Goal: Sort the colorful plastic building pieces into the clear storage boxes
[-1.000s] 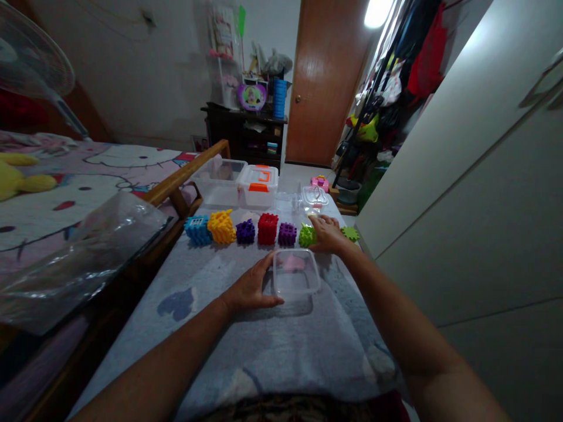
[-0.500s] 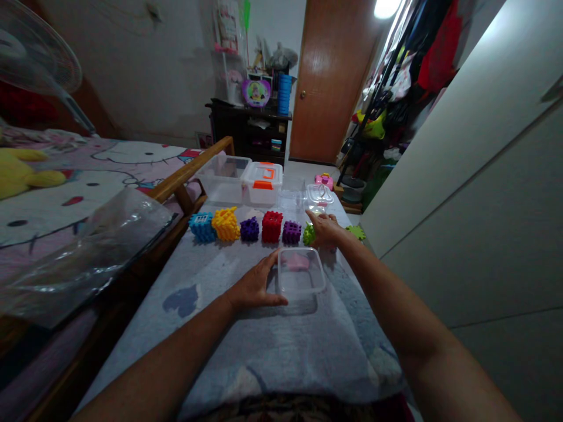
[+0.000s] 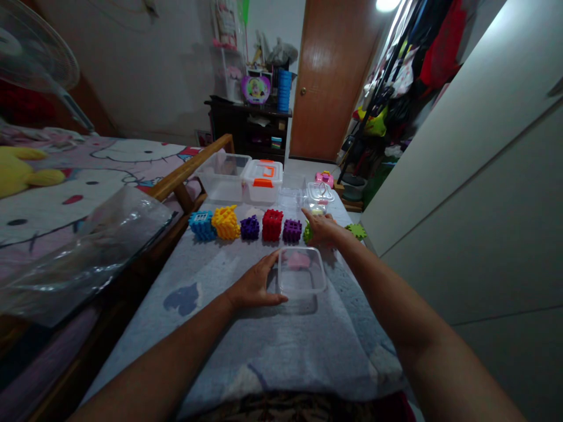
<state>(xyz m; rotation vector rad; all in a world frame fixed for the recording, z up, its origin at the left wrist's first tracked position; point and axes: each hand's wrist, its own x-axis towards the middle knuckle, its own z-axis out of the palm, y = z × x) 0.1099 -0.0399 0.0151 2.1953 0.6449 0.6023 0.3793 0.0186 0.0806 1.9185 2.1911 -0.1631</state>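
Note:
A clear plastic container stands on the cloth-covered table with a pink piece showing through it. My left hand grips its left side, thumb at the front corner and fingers toward the back. Farther off, my right hand is closed over a light green interlocking block, its index finger stretched forward; the palm hides most of that block. To its left runs a row of bumpy blocks: purple, red, dark violet, yellow and blue.
Behind the blocks stand an open clear bin, a lidded box with orange latches and a small clear lidded box. A flat green piece lies at the right edge. A wooden bed rail borders the left, a white cabinet the right.
My right hand has shifted very slightly to the left over the green block. My left hand and the container hold their places.

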